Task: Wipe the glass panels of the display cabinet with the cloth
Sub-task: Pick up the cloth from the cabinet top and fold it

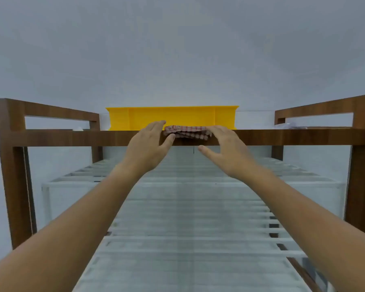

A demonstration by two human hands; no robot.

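Note:
A folded red-and-white checked cloth (188,132) lies on the front edge of the cabinet's wooden top (72,137), hanging a little over it. My left hand (150,146) is at the cloth's left end, fingers over the top and thumb touching the cloth from below. My right hand (223,147) lies with straight fingers on the cloth's right end, thumb spread out below the wooden edge. The glass front panels (188,207) of the display cabinet stretch down under my arms, with white shelves showing behind them.
A yellow plastic bin (171,118) stands on the cabinet top right behind the cloth. Wooden rails (57,113) frame the top at left and right. Something white and crumpled (293,125) lies at the right end. A plain pale wall rises behind.

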